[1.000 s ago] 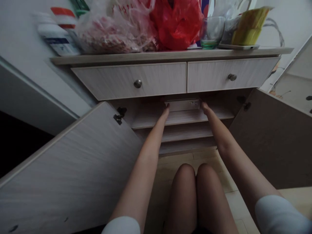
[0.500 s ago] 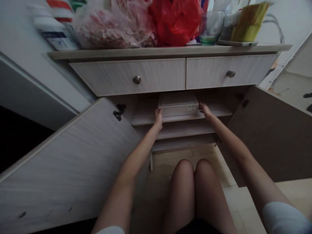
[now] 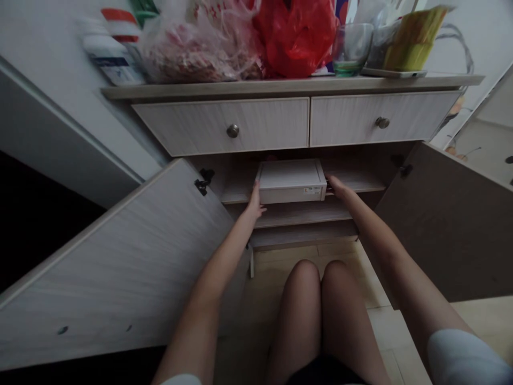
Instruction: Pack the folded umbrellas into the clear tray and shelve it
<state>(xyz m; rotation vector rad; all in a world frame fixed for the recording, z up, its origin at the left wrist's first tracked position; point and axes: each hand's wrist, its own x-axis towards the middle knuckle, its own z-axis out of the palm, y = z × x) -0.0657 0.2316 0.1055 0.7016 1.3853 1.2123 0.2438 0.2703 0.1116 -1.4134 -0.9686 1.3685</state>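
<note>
A flat pale box (image 3: 291, 176) with a small label on its front lies on the upper shelf (image 3: 236, 194) of the open cabinet, its front jutting past the shelf edge. My left hand (image 3: 255, 201) grips the box's left front corner, with a finger or two showing below it. At the opposite side, my right hand (image 3: 335, 186) presses against the right end, its fingers partly hidden in shadow. Between them the hands hold the box level.
Two cabinet doors stand open, the left door (image 3: 132, 256) and the right door (image 3: 449, 224). Above are two closed drawers (image 3: 192, 123). On the cabinet top (image 3: 280, 86) are a red plastic bag (image 3: 296, 40), a clear bag (image 3: 200, 53), a glass (image 3: 352, 49) and a white bottle (image 3: 110, 59).
The box has come forward out of the cabinet, over the shelf's front edge, with both hands on its sides. My view has shifted slightly to the left.
</note>
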